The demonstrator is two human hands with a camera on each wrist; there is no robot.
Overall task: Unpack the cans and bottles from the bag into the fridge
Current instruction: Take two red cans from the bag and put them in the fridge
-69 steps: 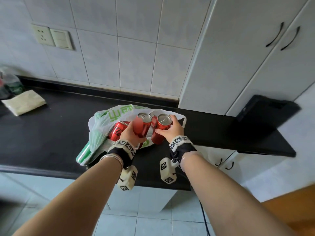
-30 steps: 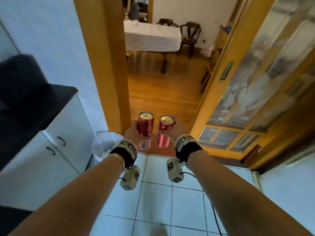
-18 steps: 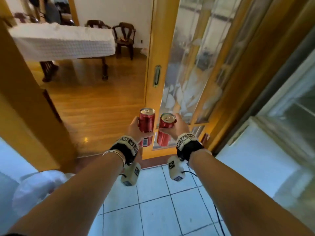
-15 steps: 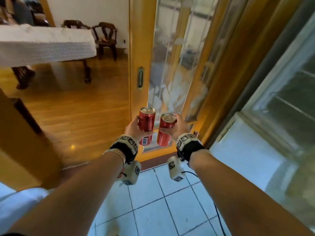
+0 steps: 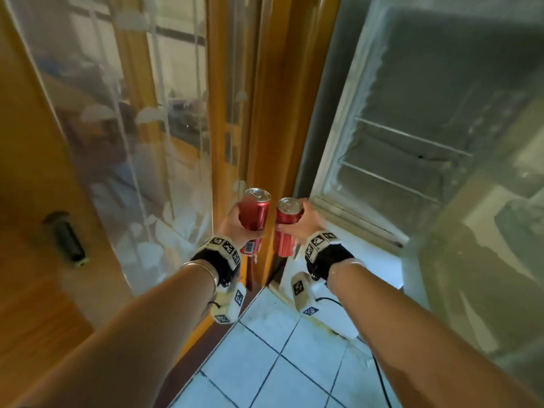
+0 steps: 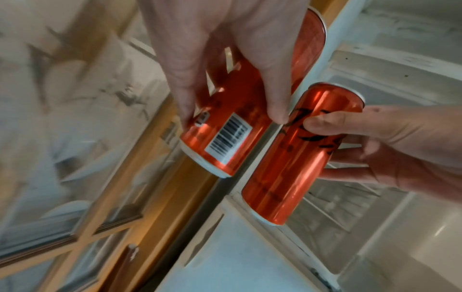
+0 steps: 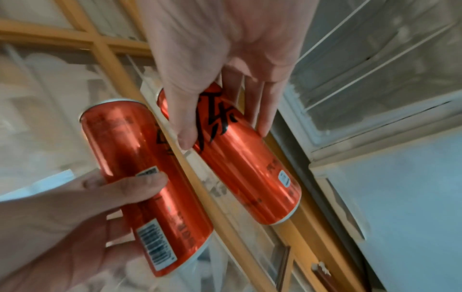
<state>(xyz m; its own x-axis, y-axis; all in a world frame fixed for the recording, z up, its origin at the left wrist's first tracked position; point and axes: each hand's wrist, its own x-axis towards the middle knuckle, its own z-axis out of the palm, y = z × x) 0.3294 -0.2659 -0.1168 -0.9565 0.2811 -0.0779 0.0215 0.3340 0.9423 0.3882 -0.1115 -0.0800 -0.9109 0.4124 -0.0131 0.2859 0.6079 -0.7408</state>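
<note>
My left hand (image 5: 235, 223) grips a red can (image 5: 255, 214) upright, and my right hand (image 5: 307, 222) grips a second red can (image 5: 287, 228) beside it, a small gap between them. Both are at chest height in front of the open fridge (image 5: 391, 148), at its left edge. Its frosted compartment shows thin wire shelves with nothing on them. In the left wrist view, fingers wrap the barcoded can (image 6: 232, 122), the other can (image 6: 300, 154) to its right. In the right wrist view, thumb and fingers clasp the lettered can (image 7: 250, 168). The bag is out of view.
A wooden-framed sliding glass door (image 5: 141, 136) stands at the left, its orange frame post (image 5: 265, 113) against the fridge's side. Below the open compartment is a shut white lower fridge door (image 5: 371, 254). Pale floor tiles (image 5: 279, 366) lie underfoot. A pale panel (image 5: 485, 231) rises at the right.
Both cans were lifted from the bag on the counter and carried past the doorway. The view has swung right, and the open fridge is now in front of the hands.
</note>
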